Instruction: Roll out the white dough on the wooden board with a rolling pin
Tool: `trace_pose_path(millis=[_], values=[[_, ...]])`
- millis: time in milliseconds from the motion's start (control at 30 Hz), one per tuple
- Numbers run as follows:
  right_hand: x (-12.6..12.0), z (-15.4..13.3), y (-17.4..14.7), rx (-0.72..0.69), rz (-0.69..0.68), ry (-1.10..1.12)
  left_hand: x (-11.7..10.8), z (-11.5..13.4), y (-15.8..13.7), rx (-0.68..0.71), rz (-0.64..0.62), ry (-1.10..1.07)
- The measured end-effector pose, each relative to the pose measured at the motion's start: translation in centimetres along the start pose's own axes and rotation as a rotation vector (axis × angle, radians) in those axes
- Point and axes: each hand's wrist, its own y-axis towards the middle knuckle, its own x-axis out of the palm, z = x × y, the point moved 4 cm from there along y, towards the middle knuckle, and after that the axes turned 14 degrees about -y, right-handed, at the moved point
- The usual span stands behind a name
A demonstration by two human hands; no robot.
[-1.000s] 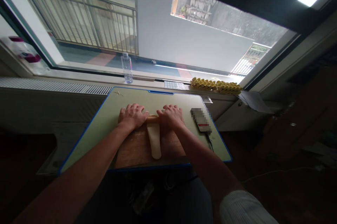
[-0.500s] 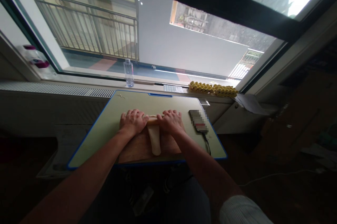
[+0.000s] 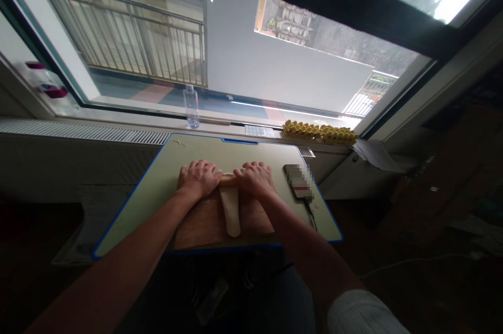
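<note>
A light wooden rolling pin lies crosswise over a long, flat strip of pale dough. My left hand presses on the pin's left part, fingers curled over it. On its right part rests my right hand, gripping in the same way. Only a short middle length of the pin shows between my thumbs. The strip's rounded end points towards me, and a little dough shows beyond the pin. Beneath it is a reddish-brown wooden board.
The board lies on a pale green, blue-edged table. A phone with a cable lies to the right. On the windowsill stand a clear bottle, yellow egg cartons and a purple-capped bottle.
Both hands keep their grip on the rolling pin, which has hardly moved. The near end of the dough strip sits slightly lower in view, as the view itself has shifted a little.
</note>
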Motion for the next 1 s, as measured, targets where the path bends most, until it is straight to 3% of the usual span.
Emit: trace_pose_path(millis=[567,1000], values=[[0.8,0.7,4.7,0.08,0.014,0.175,0.0,-0.7,3.9,-0.018,-0.085,-0.028],[0.7,0.5,4.0,0.075,0.011,0.143,0.2,-0.7,3.4,-0.005,-0.07,-0.031]])
